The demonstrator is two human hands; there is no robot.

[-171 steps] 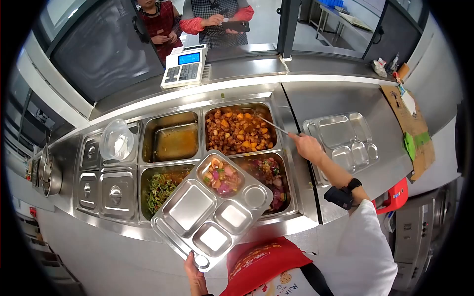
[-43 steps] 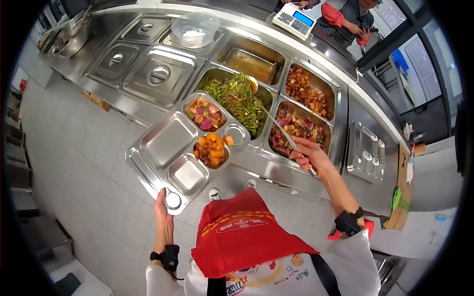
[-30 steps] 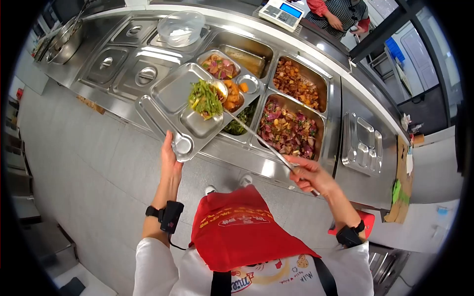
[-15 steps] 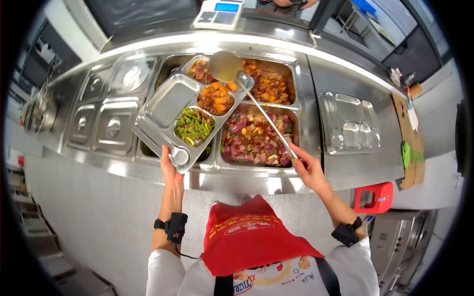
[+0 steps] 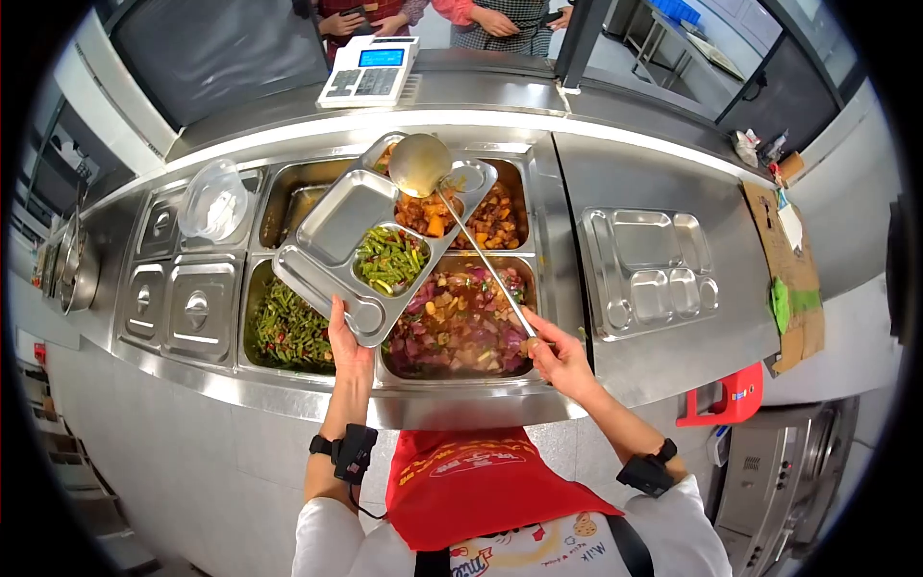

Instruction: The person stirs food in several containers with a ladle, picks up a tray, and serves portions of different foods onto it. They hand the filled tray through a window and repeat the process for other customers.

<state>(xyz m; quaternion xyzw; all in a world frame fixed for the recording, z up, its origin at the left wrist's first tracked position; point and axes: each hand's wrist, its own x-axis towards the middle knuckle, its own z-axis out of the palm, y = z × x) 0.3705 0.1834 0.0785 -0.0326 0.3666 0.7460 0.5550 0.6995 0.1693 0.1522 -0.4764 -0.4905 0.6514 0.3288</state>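
My left hand (image 5: 348, 348) grips the near corner of a steel compartment tray (image 5: 338, 216), held tilted above the food pans. Green beans (image 5: 390, 260) and an orange-brown chunky dish (image 5: 421, 217) fill two of its compartments; some food shows in a far compartment, partly hidden by the ladle. The large compartment is bare. My right hand (image 5: 561, 358) is closed around the handle end of a long ladle (image 5: 419, 165). The ladle's bowl is over the tray's far end. Under the handle lies a pan of purple onion pieces (image 5: 461, 332).
A green bean pan (image 5: 286, 332) and lidded pans (image 5: 197, 308) are at the left, with a clear plastic container (image 5: 213, 200). Another compartment tray (image 5: 654, 269) rests on the right counter. A scale (image 5: 373, 72) stands behind. Two people's hands (image 5: 492, 21) show beyond it.
The tray has shifted right over the pans, uncovering the green bean pan. The ladle's bowl has come a little closer to the tray's middle. My view has tilted, showing more of the people.
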